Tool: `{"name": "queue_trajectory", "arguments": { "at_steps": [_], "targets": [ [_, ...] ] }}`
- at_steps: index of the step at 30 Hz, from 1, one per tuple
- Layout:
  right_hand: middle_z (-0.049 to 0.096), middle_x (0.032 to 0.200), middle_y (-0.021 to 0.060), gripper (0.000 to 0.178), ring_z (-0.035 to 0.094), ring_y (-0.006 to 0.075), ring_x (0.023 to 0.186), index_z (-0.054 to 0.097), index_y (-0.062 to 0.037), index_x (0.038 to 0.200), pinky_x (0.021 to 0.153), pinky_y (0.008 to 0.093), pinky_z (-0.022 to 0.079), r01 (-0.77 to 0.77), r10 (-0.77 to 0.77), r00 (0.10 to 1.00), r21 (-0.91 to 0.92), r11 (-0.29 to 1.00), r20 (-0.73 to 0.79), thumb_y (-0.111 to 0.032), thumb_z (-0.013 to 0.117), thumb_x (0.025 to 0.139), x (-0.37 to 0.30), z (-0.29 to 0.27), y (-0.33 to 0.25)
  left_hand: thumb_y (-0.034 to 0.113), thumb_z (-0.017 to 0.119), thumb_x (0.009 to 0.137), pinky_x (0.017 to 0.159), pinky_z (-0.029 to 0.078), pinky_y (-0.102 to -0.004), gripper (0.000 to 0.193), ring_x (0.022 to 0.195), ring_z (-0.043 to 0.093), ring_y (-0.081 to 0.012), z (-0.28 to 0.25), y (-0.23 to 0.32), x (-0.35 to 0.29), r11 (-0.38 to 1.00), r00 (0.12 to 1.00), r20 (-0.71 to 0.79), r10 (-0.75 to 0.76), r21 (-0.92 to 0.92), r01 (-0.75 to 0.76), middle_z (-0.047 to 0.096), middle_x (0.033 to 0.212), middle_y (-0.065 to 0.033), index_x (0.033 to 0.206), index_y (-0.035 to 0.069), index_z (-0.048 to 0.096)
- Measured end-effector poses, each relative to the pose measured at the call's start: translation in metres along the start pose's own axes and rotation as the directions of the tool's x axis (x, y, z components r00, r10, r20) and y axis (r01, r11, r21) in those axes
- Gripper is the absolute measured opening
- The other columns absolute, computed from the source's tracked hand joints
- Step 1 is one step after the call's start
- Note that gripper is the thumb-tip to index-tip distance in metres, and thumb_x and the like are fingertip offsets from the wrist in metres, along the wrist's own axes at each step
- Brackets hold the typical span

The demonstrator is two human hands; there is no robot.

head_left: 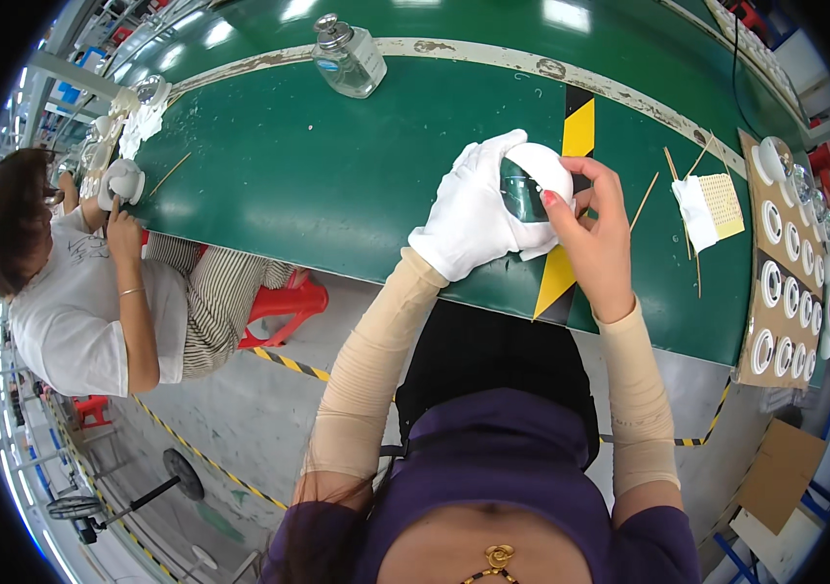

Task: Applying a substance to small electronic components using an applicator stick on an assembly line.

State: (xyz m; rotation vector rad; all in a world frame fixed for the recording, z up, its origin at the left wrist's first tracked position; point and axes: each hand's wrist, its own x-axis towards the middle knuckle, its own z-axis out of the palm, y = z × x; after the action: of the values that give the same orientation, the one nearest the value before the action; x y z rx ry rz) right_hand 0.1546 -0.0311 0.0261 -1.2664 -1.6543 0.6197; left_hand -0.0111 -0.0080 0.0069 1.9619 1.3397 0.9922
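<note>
My left hand (473, 209), in a white glove, is wrapped around a round globe with a clear glassy part (520, 191) and a white cap-like part (543, 167). The globe is held above the green table, close to its near edge. My right hand (595, 229) is bare, its fingers bent in against the globe's right side. Its thumb tip meets the clear part near the white edge, where a tiny white bit shows. Whether the fingers pinch something small cannot be made out. A thin wooden stick (645, 200) lies just right of this hand.
A clear bottle with a metal top (349, 58) stands at the back. On the right lie a yellow pad (723, 206), a white cloth (694, 212) and sticks, beside a cardboard sheet (748, 331) bearing white rings and clear domes. At left a co-worker (94, 292) handles a white piece.
</note>
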Motion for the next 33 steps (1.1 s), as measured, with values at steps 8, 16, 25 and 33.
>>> {"name": "queue_trajectory", "arguments": {
  "at_steps": [8,16,25,33],
  "targets": [
    [0.059,0.095,-0.0004,0.035,0.05,0.0066,0.069,0.056,-0.0037,0.121,0.065,0.023,0.043,-0.343,0.294,0.939,0.421,0.84,0.178,-0.004,0.065,0.088,-0.004,-0.012,0.011,0.035,0.091,0.06,0.096,0.05,-0.0371,0.1,0.111,0.061,-0.0301,0.003,0.003,0.001,1.0,1.0,-0.017,-0.001,0.001,0.001,0.057,0.126,-0.0176,0.139,0.005,0.037],
    [0.063,0.088,0.0043,0.026,0.055,0.0125,0.064,0.062,-0.0021,0.107,0.06,0.0261,0.045,0.055,-0.019,0.993,-0.306,0.95,0.12,0.0,0.068,0.081,-0.028,-0.013,0.022,0.034,0.093,0.059,0.101,0.047,-0.038,0.105,0.119,0.057,-0.03,0.003,0.0,0.0,0.992,1.0,0.005,-0.03,-0.126,0.03,0.055,0.13,-0.0185,0.142,0.004,0.036],
    [0.062,0.12,0.0152,0.014,0.063,0.0264,0.099,0.065,-0.0002,0.089,0.079,0.0329,0.051,0.315,-0.316,0.949,-0.089,0.945,0.002,0.0,0.074,0.078,-0.005,-0.005,0.013,0.022,0.088,0.069,0.098,0.049,-0.0362,0.094,0.117,0.058,-0.0257,0.006,-0.008,-0.006,0.988,0.998,-0.011,0.065,-0.138,-0.066,0.056,0.129,-0.0144,0.144,0.006,0.034],
    [0.053,0.137,0.022,0.021,0.057,0.0316,0.12,0.056,-0.0002,0.085,0.094,0.0366,0.049,0.099,-0.102,0.995,0.131,0.986,0.02,0.0,0.076,0.078,0.0,0.017,-0.001,0.023,0.081,0.071,0.096,0.047,-0.0426,0.078,0.114,0.055,-0.0365,0.015,-0.011,-0.004,0.959,0.995,-0.078,0.053,-0.272,-0.073,0.054,0.125,-0.0166,0.137,0.007,0.044]
  ]
}}
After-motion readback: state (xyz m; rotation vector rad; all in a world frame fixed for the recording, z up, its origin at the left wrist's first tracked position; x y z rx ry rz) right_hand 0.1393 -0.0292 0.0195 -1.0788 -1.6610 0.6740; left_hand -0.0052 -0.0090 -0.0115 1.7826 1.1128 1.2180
